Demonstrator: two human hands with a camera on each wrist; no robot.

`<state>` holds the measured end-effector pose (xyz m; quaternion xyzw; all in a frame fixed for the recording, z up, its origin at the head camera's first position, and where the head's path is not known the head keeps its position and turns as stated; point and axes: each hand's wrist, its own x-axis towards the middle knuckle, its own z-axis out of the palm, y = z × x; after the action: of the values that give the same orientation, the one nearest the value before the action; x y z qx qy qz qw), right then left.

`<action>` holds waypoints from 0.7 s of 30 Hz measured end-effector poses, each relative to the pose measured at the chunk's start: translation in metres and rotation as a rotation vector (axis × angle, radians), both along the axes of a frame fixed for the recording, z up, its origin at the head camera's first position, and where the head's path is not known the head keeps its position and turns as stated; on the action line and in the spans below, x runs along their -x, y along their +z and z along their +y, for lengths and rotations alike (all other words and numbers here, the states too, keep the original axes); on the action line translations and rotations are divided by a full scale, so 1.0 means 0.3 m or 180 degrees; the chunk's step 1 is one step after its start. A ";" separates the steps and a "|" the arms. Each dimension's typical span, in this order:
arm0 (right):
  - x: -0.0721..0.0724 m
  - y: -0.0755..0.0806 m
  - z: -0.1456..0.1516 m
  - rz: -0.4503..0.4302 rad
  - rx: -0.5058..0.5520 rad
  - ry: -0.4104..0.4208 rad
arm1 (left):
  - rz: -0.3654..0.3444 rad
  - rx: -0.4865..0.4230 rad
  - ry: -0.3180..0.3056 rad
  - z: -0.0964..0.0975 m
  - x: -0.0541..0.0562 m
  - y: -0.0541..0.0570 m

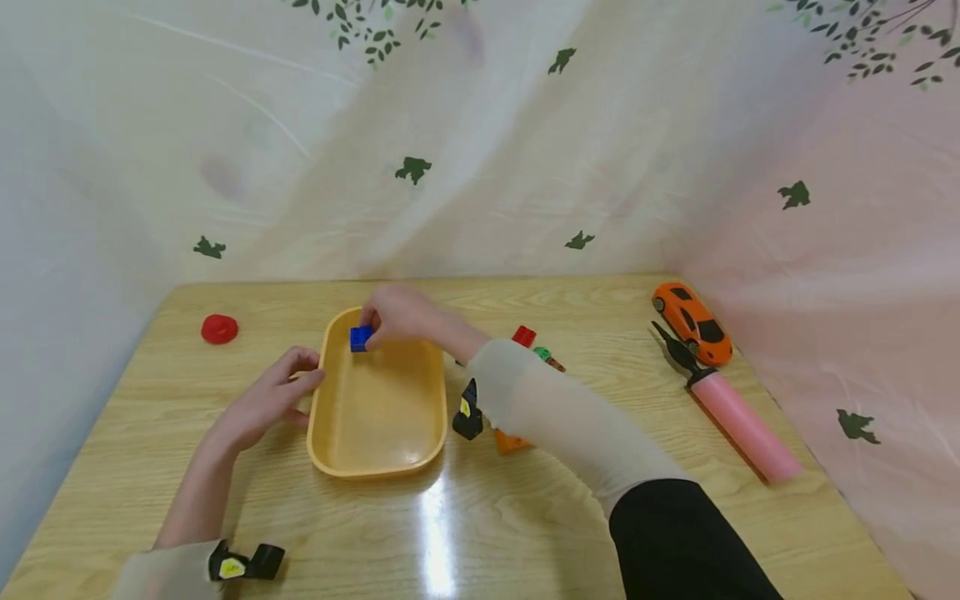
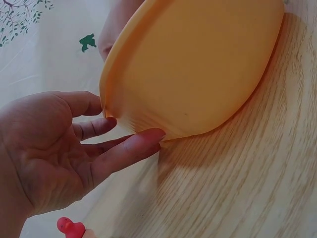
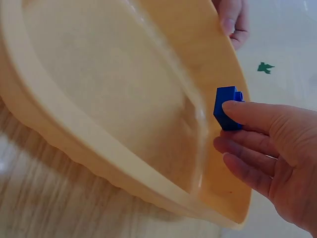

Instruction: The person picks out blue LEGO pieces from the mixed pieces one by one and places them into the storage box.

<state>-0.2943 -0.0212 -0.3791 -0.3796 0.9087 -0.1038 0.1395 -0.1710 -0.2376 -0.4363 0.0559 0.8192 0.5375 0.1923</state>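
Pinches a small blue plastic block (image 1: 361,339) between thumb and fingers of the right hand (image 1: 403,312), in the far left corner of a yellow-orange rounded rectangular plastic tray (image 1: 375,425). Cannot tell whether block and tray touch, nor how the block's long axis runs; in the right wrist view, shows its round stud (image 3: 239,96) turned back toward the hand. Grips the tray's left long side with the left hand (image 1: 273,392), thumb at the rim, fingers against the outer wall. Points the tray's long axis from the table's near edge toward its far edge, left of centre. Has beneath it all a pale wood-grain table (image 1: 540,525), streaked with glare toward the near edge. Bears also a red toy duck (image 1: 219,329) near the far left corner, an orange toy car (image 1: 692,323) near the far right corner, and a pink cylindrical pump (image 1: 746,425) slanting along the right edge, black nozzle toward the far edge. Ends, behind, at a pale hanging sheet (image 1: 487,133) with dark green shapes.
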 end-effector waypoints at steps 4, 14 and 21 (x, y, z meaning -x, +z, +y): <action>-0.014 -0.032 -0.014 0.0039 -0.0077 -0.0038 | 0.0002 0.0028 -0.0017 -0.001 0.000 0.002; -0.035 -0.087 -0.031 0.0108 -0.0235 -0.0069 | -0.0010 0.0023 -0.0033 -0.005 -0.005 0.004; -0.044 -0.102 -0.029 0.0130 -0.0277 -0.0149 | -0.0006 0.0063 -0.0006 -0.002 -0.005 0.008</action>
<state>-0.2811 -0.0300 -0.4097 -0.3538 0.9236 -0.0597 0.1347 -0.1696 -0.2384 -0.4339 0.0542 0.8242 0.5293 0.1941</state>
